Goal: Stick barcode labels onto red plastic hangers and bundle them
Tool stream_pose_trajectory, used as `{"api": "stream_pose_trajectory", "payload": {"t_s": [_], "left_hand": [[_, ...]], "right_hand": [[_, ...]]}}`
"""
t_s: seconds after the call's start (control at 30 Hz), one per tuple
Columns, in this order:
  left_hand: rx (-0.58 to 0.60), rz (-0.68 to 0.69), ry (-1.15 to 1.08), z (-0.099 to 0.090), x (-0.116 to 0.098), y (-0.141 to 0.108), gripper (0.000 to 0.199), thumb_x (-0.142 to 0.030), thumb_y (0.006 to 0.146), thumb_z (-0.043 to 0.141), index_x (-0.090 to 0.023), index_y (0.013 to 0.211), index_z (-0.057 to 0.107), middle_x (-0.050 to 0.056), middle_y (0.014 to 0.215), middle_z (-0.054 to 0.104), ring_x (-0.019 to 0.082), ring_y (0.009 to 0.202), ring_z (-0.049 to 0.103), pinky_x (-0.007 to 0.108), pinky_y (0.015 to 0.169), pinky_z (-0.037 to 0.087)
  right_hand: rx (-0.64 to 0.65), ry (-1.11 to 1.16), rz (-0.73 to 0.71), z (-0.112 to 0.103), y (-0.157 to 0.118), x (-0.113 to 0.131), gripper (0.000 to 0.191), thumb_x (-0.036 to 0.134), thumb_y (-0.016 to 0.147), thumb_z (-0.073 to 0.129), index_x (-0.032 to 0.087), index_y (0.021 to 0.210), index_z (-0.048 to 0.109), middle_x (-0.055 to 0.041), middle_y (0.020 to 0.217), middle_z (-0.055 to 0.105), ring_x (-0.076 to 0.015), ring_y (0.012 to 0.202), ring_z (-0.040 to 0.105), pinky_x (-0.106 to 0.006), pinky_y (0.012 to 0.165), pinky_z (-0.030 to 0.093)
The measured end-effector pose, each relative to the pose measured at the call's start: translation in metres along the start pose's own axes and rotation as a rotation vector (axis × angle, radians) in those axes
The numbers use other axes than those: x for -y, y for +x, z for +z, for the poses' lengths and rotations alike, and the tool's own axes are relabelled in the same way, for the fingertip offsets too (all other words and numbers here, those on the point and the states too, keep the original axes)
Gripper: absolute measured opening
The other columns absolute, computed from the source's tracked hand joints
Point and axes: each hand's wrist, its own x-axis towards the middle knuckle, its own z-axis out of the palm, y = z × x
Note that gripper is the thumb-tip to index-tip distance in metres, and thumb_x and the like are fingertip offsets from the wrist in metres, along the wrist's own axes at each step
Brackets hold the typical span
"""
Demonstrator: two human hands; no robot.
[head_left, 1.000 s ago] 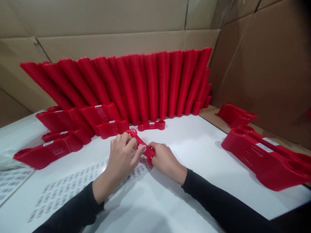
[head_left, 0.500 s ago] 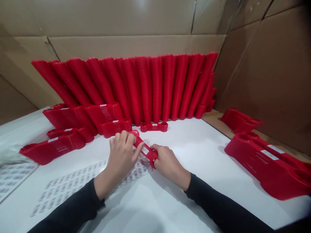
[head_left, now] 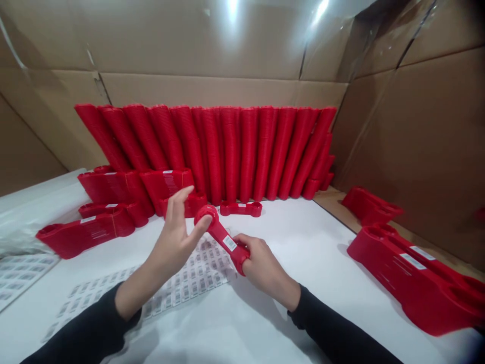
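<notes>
Above the surface, a round-ended red bar with an unreadable white label is held by the right hand, its fingertips hidden, while the left hand spreads its fingers wide.

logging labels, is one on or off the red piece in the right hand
On: a white label lies on the red piece, on its narrow middle.

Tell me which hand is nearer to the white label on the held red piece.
Right. The right hand grips the red piece near the white label; the left hand, open, is at the piece's far end.
</notes>
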Motion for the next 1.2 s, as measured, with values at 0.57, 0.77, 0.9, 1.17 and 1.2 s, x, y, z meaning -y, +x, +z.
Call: {"api": "stream_pose_trajectory", "payload": {"t_s": [0.57,0.77,0.9,1.17,1.2], "left_hand": [[0.123,-0.565,-1.175,0.005,-0.022,-0.038,0.077,-0.027,0.069,0.07,-0.033,0.131,0.025,0.002,0.087,0.064,0.022,0.077,0.066,0.036,0.067,0.054],[0.029,-0.612,-1.179,0.0,-0.023,-0.041,0.063,-0.026,0.071,0.069,-0.028,0.122,0.032,0.0,0.082,0.064,0.02,0.076,0.066,0.037,0.071,0.054],[-0.052,-0.623,-1.145,-0.006,-0.021,-0.042,0.058,-0.027,0.07,0.069,-0.029,0.118,0.036,-0.001,0.086,0.064,0.018,0.079,0.065,0.034,0.072,0.054],[-0.141,-0.932,-1.123,-0.028,-0.006,-0.056,0.041,-0.032,0.067,0.072,-0.024,0.1,0.049,0.002,0.089,0.062,0.022,0.085,0.065,0.034,0.066,0.055],[-0.158,-0.937,-1.129,-0.03,-0.004,-0.058,0.038,-0.033,0.068,0.072,-0.023,0.097,0.05,0.002,0.089,0.063,0.022,0.085,0.065,0.033,0.066,0.055]], "right_hand": [[0.661,0.788,0.307,0.026,-0.012,0.011,0.027,0.034,0.064,0.067,0.01,0.074,0.059,-0.0037,0.06,0.061,-0.0135,0.053,0.06,-0.021,0.045,0.045],[0.688,0.859,0.3,0.026,-0.009,0.012,0.032,0.029,0.058,0.072,0.01,0.081,0.06,-0.0056,0.07,0.063,-0.0129,0.056,0.06,-0.02,0.046,0.042],[0.567,0.848,0.208,0.015,-0.008,0.02,0.03,0.021,0.06,0.071,0.012,0.087,0.06,-0.003,0.076,0.063,-0.0112,0.062,0.059,-0.023,0.058,0.045],[0.471,0.35,0.196,-0.045,0.012,0.008,0.024,0.025,0.071,0.06,0.017,0.094,0.057,-0.0021,0.09,0.06,-0.0043,0.04,0.05,-0.018,0.037,0.033],[0.482,0.272,0.213,-0.056,0.019,0.003,0.022,0.022,0.072,0.057,0.017,0.093,0.058,-0.002,0.087,0.061,-0.0039,0.04,0.049,-0.018,0.037,0.031]]}}
